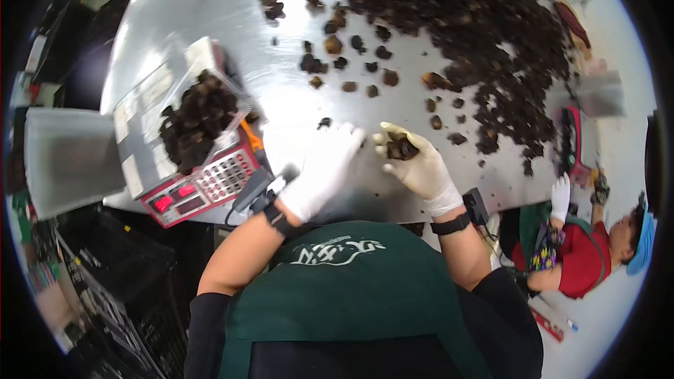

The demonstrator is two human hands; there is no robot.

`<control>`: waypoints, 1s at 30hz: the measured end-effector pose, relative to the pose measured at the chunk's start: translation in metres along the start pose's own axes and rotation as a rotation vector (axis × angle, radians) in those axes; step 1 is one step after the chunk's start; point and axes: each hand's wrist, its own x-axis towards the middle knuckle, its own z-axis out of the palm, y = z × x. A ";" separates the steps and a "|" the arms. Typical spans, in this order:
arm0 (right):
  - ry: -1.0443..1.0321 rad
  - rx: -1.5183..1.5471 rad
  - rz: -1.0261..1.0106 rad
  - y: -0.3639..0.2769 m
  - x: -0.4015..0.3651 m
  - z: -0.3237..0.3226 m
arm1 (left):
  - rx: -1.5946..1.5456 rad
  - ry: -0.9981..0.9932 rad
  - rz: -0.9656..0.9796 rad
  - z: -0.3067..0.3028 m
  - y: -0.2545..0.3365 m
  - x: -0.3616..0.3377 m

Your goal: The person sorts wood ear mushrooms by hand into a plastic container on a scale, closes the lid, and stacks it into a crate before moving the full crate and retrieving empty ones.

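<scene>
My right hand [418, 165], in a white glove, is cupped palm up over the steel table [210, 7] and holds a few dark dried pieces [401, 146]. My left hand [323, 168], also gloved, lies flat beside it with fingers extended toward the table, holding nothing I can see. A clear bag [196, 119] filled with the same dark pieces rests on a red scale [203, 189] to the left of my left hand. A large heap of dark dried pieces [456, 21] covers the far right of the table, with loose ones [351, 49] scattered in front.
A co-worker in a red shirt [586, 260] stands at the right, one gloved hand [560, 196] near a second red scale [572, 144]. Black crates [119, 288] sit low on the left. A stack of clear bags [67, 158] lies at the left edge.
</scene>
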 end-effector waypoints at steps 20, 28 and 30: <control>-0.465 -1.533 -0.767 0.071 0.173 0.223 | 0.072 0.627 -0.432 -0.217 -0.085 -0.108; -0.154 -0.970 -0.627 0.035 0.153 0.223 | 0.131 0.635 -0.419 -0.230 -0.108 -0.110; 0.017 -0.869 -0.597 0.009 0.131 0.193 | 0.046 0.666 -0.484 -0.235 -0.104 -0.109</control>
